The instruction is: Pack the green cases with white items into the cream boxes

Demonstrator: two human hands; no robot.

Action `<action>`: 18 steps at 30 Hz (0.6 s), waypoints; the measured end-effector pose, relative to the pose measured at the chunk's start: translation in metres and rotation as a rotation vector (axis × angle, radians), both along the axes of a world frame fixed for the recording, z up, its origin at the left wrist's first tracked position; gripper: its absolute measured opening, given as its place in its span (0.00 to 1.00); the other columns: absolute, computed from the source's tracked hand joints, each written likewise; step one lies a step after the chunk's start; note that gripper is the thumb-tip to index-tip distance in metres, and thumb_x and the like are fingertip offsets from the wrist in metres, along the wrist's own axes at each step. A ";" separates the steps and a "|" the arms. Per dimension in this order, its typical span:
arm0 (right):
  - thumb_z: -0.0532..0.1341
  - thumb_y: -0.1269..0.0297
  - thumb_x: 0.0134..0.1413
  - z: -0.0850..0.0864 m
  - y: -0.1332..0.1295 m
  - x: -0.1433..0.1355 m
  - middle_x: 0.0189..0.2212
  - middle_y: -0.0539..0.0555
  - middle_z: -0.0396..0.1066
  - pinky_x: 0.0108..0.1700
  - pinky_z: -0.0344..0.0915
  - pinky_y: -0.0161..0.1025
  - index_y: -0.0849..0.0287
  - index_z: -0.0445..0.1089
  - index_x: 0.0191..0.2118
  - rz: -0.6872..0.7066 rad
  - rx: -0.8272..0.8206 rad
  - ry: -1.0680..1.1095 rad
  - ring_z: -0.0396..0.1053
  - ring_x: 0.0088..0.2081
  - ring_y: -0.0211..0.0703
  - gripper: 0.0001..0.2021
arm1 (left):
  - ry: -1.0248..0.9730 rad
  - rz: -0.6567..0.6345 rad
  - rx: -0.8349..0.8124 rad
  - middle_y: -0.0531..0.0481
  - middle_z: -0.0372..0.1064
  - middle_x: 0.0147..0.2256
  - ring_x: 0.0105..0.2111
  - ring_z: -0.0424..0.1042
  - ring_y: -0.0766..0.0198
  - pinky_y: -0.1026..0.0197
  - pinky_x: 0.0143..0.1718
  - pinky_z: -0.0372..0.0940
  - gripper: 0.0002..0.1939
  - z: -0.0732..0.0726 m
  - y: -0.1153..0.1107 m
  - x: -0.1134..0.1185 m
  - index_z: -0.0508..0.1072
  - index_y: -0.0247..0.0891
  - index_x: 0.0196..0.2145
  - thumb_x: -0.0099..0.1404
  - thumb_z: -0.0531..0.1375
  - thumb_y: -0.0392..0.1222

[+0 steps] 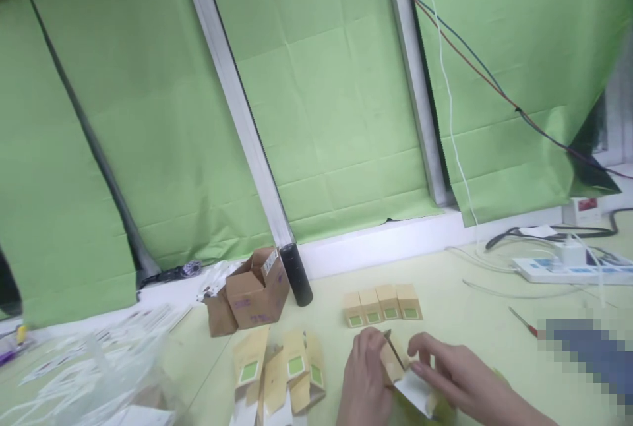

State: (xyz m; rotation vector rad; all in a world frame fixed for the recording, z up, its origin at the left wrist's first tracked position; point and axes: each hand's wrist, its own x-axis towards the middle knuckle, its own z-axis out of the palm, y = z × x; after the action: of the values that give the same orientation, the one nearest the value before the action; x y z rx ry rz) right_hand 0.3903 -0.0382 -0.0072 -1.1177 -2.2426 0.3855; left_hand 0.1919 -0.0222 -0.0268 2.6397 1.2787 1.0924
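Observation:
My left hand [364, 373] is wrapped round the left side of a small tan carton [391, 361] with an open top. My right hand [452, 370] is at the carton's right side, thumb and fingers bent round a white flap or slip [414, 392] at its front. Just beyond my hands, several small tan boxes [390, 304] with green labels stand in a row. To the left lies a loose group of flattened or partly folded tan cartons [277, 373] with green labels.
An open brown cardboard box [257, 291] and a black cylinder [295, 274] stand at the back. Plastic bags and white strips [99, 373] cover the left. A power strip [573, 269] with cables and a red-handled tool [524, 322] lie on the right.

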 end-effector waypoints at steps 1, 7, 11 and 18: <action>0.48 0.65 0.62 -0.003 0.000 -0.002 0.25 0.44 0.71 0.23 0.55 0.32 0.50 0.59 0.41 -0.011 0.030 -0.035 0.68 0.21 0.37 0.06 | 0.034 0.006 0.072 0.44 0.62 0.43 0.42 0.65 0.56 0.54 0.37 0.65 0.24 -0.002 -0.001 0.000 0.58 0.40 0.46 0.52 0.52 0.23; 0.56 0.71 0.48 -0.013 0.000 -0.008 0.33 0.50 0.70 0.21 0.53 0.34 0.52 0.64 0.39 -0.147 0.399 -0.264 0.66 0.20 0.38 0.11 | 0.350 -0.027 0.265 0.45 0.63 0.42 0.41 0.66 0.55 0.55 0.38 0.66 0.15 0.001 -0.007 0.010 0.62 0.41 0.39 0.56 0.54 0.26; 0.57 0.71 0.47 -0.015 -0.002 -0.011 0.40 0.53 0.67 0.25 0.61 0.36 0.53 0.66 0.38 -0.136 0.333 -0.165 0.68 0.25 0.39 0.10 | 0.352 -0.077 0.213 0.43 0.64 0.42 0.40 0.67 0.55 0.54 0.36 0.67 0.17 0.003 -0.006 0.014 0.62 0.39 0.40 0.53 0.52 0.24; 0.51 0.63 0.59 -0.016 0.024 0.027 0.46 0.56 0.68 0.42 0.68 0.41 0.56 0.68 0.35 -0.223 0.105 0.185 0.69 0.45 0.46 0.09 | -0.042 0.030 -0.175 0.42 0.65 0.46 0.44 0.67 0.52 0.51 0.42 0.63 0.27 0.003 -0.001 0.007 0.59 0.42 0.51 0.53 0.56 0.27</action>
State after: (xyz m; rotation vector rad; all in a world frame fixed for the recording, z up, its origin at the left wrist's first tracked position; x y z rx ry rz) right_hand 0.4176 -0.0142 -0.0231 -1.2090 -1.9317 0.2639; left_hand 0.1987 -0.0229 -0.0235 2.4661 1.3439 0.9841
